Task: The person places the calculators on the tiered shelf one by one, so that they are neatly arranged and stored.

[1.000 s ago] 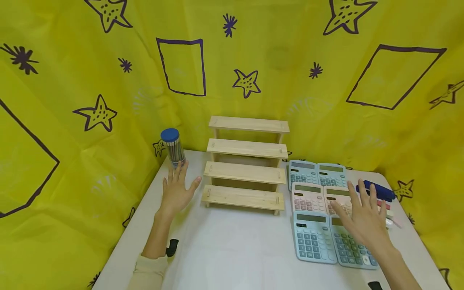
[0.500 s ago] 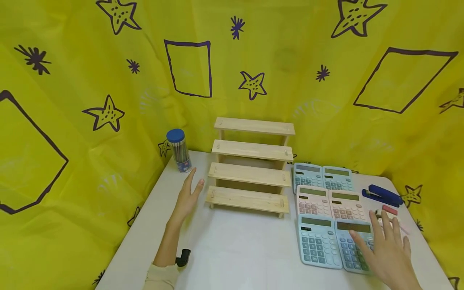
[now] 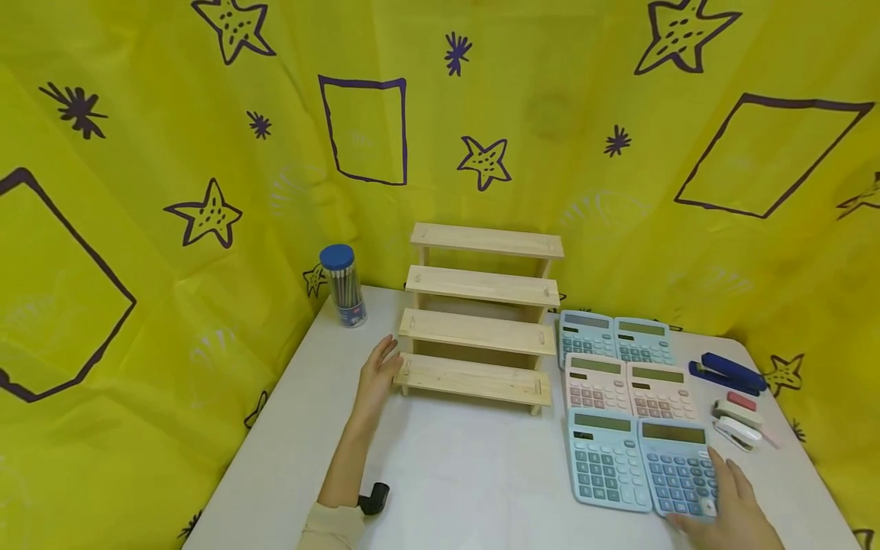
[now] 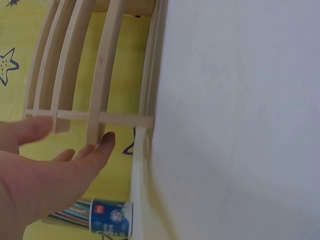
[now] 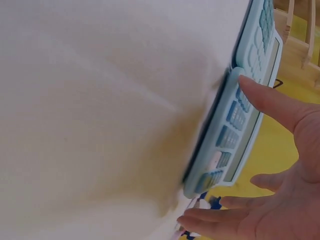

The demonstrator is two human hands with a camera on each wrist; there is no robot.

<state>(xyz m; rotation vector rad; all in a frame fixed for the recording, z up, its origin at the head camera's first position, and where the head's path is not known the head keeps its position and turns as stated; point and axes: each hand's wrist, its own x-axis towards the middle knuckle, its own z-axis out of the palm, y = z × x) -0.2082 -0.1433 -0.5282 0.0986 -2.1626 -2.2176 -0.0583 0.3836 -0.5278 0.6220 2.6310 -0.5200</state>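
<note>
A wooden stepped shelf [image 3: 481, 328] with several tiers stands at the back of the white table [image 3: 467, 473]. My left hand [image 3: 382, 368] lies open by the left end of its lowest step, fingers straight. In the left wrist view the fingertips [image 4: 106, 141] reach the shelf's side frame [image 4: 100, 75]. Several calculators lie in a grid to the right. My right hand [image 3: 722, 500] is over the near right blue calculator [image 3: 677, 466], fingers straight. In the right wrist view its thumb [image 5: 255, 90] touches the keys of that calculator [image 5: 235, 135].
A clear pencil tub with a blue lid [image 3: 344, 285] stands at the back left corner. A dark blue stapler [image 3: 727, 372] and two small pale staplers [image 3: 737, 424] lie by the right edge. Yellow patterned cloth surrounds the table.
My left hand has moved from the pencil tub to the shelf's lowest step. My right hand has drawn back from the pink calculators to the near right blue one.
</note>
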